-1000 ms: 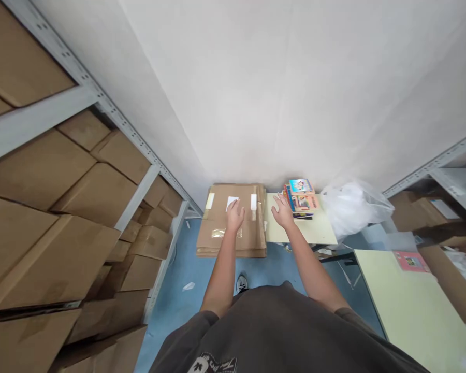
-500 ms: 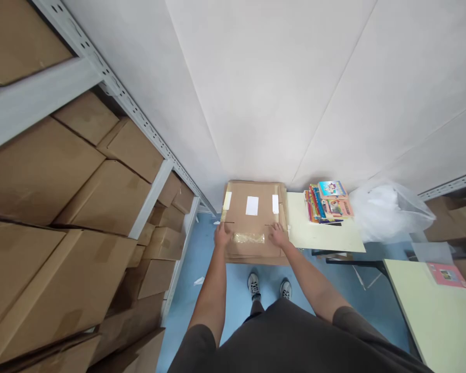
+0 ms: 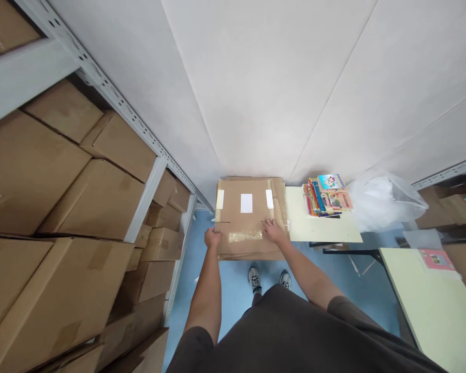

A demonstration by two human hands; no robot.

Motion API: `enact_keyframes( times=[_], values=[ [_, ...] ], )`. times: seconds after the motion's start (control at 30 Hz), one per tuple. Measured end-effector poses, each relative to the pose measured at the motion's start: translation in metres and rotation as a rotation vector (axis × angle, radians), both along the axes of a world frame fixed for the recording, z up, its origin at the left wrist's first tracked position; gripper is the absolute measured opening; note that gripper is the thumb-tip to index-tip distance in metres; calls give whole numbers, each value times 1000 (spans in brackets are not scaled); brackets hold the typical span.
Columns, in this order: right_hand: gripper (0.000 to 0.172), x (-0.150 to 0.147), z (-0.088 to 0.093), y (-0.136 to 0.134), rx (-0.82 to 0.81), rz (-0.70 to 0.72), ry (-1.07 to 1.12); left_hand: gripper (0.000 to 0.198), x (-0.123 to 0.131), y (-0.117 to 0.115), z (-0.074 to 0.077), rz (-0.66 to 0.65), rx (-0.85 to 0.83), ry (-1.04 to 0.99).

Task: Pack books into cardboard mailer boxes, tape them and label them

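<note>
A flattened cardboard box [image 3: 236, 207] lies in front of me on top of more flat cardboard [image 3: 280, 207]. It bears a white label [image 3: 246, 203], pale tape strips near both sides and a band of clear tape [image 3: 245, 236]. My left hand [image 3: 213, 238] is closed on the left edge of this top piece, thumb above, the other fingers hidden below. My right hand [image 3: 272, 230] lies on its surface at the right, fingers spread, beside a short slit.
To the right, a pale table [image 3: 322, 230] carries a pile of books [image 3: 326, 196], with a clear plastic bag [image 3: 384, 202] beyond. A second table [image 3: 423, 295] stands nearer. Shelves full of cardboard boxes [image 3: 81, 280] line the left, and a white wall [image 3: 256, 103] rises behind.
The top flattened box has slid a little left over the cardboard beneath it. My left hand has shifted from its surface onto its left edge; my right hand has moved slightly left with it.
</note>
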State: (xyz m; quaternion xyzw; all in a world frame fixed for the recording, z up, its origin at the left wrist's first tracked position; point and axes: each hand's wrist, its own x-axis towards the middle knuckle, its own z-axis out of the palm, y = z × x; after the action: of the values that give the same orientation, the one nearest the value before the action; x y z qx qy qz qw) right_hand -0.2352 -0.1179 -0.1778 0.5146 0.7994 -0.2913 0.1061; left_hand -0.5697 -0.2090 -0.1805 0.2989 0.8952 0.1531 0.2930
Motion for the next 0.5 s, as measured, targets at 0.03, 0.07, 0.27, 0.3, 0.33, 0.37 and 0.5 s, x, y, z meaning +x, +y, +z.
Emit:
enact_keyframes(
  times=[0.03, 0.07, 0.27, 0.3, 0.33, 0.37, 0.5],
  values=[
    [65, 1, -3, -1, 12, -6, 26, 36, 0, 1, 1, 22, -4, -9],
    [65, 3, -6, -2, 31, -20, 56, 32, 1, 2, 1, 40, -4, -20],
    [63, 47, -21, 2, 244, -304, 234, 21, 11, 15, 3, 93, 62, -115],
    [63, 57, -22, 5, 248, -383, 240, 21, 13, 16, 3, 97, 74, -126],
    [64, 66, -23, 9, 233, -465, 242, 22, 15, 17, 3, 96, 83, -134],
    [65, 75, -23, 14, 202, -543, 245, 22, 18, 19, 3, 94, 94, -141],
    [74, 100, -18, 31, 91, -768, 304, 22, 33, 24, 1, 95, 183, -187]
  ],
)
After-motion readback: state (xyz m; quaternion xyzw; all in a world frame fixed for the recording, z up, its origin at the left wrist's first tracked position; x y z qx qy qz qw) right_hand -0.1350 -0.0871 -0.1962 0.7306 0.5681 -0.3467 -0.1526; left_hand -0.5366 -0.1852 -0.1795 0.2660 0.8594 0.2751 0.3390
